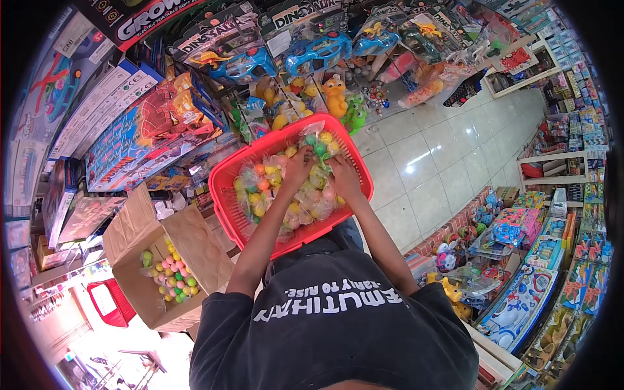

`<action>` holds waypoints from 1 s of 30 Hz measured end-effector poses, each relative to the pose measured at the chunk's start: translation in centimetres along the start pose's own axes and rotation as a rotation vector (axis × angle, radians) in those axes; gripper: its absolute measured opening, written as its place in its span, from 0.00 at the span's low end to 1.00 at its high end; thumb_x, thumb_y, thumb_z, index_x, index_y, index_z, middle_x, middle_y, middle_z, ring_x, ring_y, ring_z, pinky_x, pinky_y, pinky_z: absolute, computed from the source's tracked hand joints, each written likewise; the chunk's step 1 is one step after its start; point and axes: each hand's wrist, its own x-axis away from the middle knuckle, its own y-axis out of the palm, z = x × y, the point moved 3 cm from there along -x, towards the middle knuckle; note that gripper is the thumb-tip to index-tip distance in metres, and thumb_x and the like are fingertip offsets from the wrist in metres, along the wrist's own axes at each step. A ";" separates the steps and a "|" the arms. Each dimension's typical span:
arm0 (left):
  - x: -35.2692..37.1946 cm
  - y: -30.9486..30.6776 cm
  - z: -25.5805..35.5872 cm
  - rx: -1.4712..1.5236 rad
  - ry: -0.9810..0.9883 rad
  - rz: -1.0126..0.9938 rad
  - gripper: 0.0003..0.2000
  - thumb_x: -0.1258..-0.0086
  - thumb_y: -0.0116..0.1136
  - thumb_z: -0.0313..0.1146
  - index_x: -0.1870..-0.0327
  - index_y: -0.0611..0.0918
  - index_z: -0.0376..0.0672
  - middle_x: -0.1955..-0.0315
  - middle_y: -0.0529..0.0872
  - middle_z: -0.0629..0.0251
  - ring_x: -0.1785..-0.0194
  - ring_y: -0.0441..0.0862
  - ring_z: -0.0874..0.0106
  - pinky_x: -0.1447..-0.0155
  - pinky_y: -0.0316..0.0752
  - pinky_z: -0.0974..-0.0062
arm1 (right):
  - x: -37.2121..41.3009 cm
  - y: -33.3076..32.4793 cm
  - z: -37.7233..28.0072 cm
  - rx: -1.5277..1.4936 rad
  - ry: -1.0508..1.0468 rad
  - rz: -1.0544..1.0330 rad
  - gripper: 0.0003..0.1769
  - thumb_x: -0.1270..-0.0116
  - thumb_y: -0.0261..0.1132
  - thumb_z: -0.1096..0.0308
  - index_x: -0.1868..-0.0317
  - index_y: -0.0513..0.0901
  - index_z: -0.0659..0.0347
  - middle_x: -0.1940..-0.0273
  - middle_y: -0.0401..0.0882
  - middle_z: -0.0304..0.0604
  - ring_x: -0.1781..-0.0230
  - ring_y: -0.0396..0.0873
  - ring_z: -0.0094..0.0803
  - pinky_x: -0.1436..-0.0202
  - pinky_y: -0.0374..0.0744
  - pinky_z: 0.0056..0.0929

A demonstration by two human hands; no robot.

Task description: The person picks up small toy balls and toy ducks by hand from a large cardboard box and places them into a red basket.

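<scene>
A red plastic basket (224, 218) stands in front of my body, filled with clear plastic bags of small yellow, pink, orange and green balls (260, 208). Over its far right part, my left hand (299, 166) and my right hand (344, 177) are close together, fingers bent in a pinch. Between them is a clear bag of green and yellow balls (320, 144), with both hands on its near end. My fingertips are partly hidden by the plastic, so the exact grip is hard to see.
An open cardboard box (140, 260) with loose coloured balls (172, 276) stands at the left. Boxed toys (149, 130) are stacked beside the basket. Packaged dinosaur toys (318, 52) hang ahead. Tiled floor (422, 156) and toy shelves (520, 286) lie to the right.
</scene>
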 end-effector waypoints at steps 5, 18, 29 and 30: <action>2.9 -1.6 4.4 -0.218 0.238 0.093 0.12 0.45 0.58 0.27 0.59 0.76 0.38 0.73 0.82 0.58 0.70 0.81 0.65 0.64 0.75 0.71 | 0.5 -0.4 0.5 -0.065 -0.030 -0.042 0.23 0.53 0.62 0.78 0.52 0.73 0.58 0.55 0.72 0.47 0.51 0.70 0.47 0.47 0.71 0.40; 7.2 2.9 3.6 -0.459 -0.023 -0.412 0.23 0.50 0.64 0.41 0.59 0.69 0.36 0.75 0.80 0.49 0.67 0.79 0.52 0.65 0.72 0.59 | 2.1 -2.5 1.3 -0.272 -0.025 -0.119 0.23 0.50 0.62 0.74 0.50 0.71 0.58 0.53 0.73 0.52 0.50 0.71 0.48 0.47 0.71 0.39; 7.5 1.9 3.6 -0.292 0.055 -0.759 0.20 0.55 0.64 0.29 0.58 0.73 0.38 0.66 0.80 0.54 0.61 0.78 0.57 0.59 0.71 0.66 | 2.1 -1.5 2.5 -0.423 0.028 -0.159 0.23 0.49 0.62 0.75 0.49 0.71 0.58 0.53 0.74 0.51 0.50 0.72 0.47 0.47 0.71 0.37; 7.6 1.9 3.5 -0.292 0.055 -0.756 0.20 0.55 0.64 0.29 0.58 0.73 0.38 0.66 0.80 0.54 0.61 0.78 0.57 0.59 0.71 0.66 | 2.0 -1.7 2.4 -0.422 0.024 -0.160 0.23 0.49 0.62 0.75 0.49 0.71 0.58 0.53 0.74 0.51 0.50 0.72 0.47 0.47 0.71 0.37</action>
